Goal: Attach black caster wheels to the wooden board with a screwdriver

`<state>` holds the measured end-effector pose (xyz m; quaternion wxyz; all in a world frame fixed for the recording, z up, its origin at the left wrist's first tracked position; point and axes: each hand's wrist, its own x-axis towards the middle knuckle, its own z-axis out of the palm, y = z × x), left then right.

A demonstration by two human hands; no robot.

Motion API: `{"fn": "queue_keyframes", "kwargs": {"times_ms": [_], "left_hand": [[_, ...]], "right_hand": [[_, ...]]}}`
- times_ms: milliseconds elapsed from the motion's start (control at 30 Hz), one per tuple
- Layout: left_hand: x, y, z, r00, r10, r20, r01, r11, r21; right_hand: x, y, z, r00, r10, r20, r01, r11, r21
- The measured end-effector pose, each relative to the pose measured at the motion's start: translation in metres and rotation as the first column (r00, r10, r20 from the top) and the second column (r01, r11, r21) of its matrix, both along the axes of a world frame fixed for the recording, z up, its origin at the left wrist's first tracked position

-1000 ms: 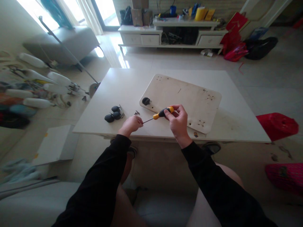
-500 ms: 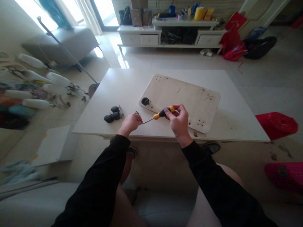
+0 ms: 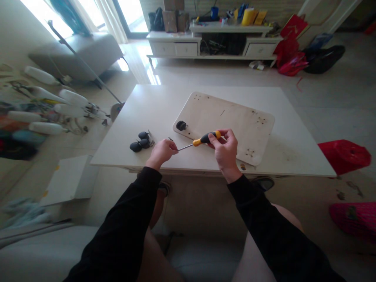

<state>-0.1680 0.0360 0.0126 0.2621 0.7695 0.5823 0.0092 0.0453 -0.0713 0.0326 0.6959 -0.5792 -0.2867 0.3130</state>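
My right hand (image 3: pixel 227 149) is closed round the yellow and black handle of a screwdriver (image 3: pixel 202 140), whose shaft points left. At the shaft's tip, the fingers of my left hand (image 3: pixel 163 152) are pinched together; whatever they hold is too small or hidden to make out. Behind both hands lies a flat off-white board (image 3: pixel 226 117) with rounded corners and groups of screw holes. One black caster (image 3: pixel 181 125) sits at the board's left corner. Several loose black casters (image 3: pixel 143 140) lie on the table left of my left hand, and small dark screws (image 3: pixel 170 139) lie just behind it.
The white table (image 3: pixel 117 145) has its front edge just below my hands. A small dark and yellow piece (image 3: pixel 243 167) lies near that edge. Red plastic stools (image 3: pixel 343 156) stand to the right, and a white box (image 3: pixel 69 180) is on the floor at left.
My right hand and the screwdriver have shifted slightly to the right. The screwdriver lies at a somewhat flatter angle, its tip still at my left fingers.
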Motion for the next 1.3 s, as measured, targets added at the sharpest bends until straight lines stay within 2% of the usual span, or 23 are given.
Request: {"fn": "queue_keyframes", "kwargs": {"times_ms": [467,633,967,1300], "left_hand": [[0.0012,-0.0037,0.0021,0.999,-0.009,-0.054,0.010,1.000,0.022],[0.0013,-0.0033,0.0002,1.000,-0.009,-0.014,0.010,1.000,0.017],[0.0003,-0.0021,-0.0020,0.998,0.007,0.061,-0.007,1.000,0.003],[-0.0008,-0.0026,-0.0053,0.997,0.023,0.070,-0.024,1.000,0.014]], "right_hand": [[-0.0005,-0.0012,0.0016,1.000,-0.003,-0.012,0.003,1.000,0.006],[-0.0004,-0.0018,-0.0001,0.998,-0.024,0.050,0.022,0.999,0.026],[0.0016,-0.0016,-0.0011,0.999,-0.030,0.036,0.031,1.000,-0.004],[-0.0015,-0.0039,0.0043,1.000,-0.028,0.003,0.028,0.999,-0.021]]}}
